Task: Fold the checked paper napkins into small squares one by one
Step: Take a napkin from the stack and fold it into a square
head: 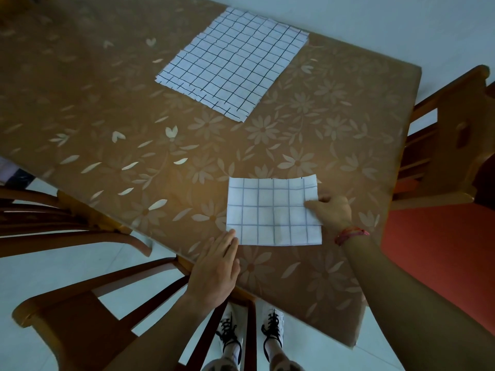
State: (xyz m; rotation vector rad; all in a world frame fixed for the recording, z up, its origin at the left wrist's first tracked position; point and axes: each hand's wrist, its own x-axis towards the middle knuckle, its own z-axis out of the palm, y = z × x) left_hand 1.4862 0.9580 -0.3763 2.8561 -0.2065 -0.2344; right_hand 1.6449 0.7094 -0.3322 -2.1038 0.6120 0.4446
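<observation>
A checked paper napkin, folded to a rectangle, lies on the brown flowered table near its front edge. My right hand rests on the napkin's right edge, thumb on top of the paper and fingers curled at the edge. My left hand lies flat on the table with straight fingers, its fingertips touching the napkin's lower left corner. A stack of unfolded checked napkins lies farther back on the table, apart from both hands.
Wooden chairs stand around the table: one at the left, one at the front left, one with a red seat at the right. My feet in white shoes show below the table edge.
</observation>
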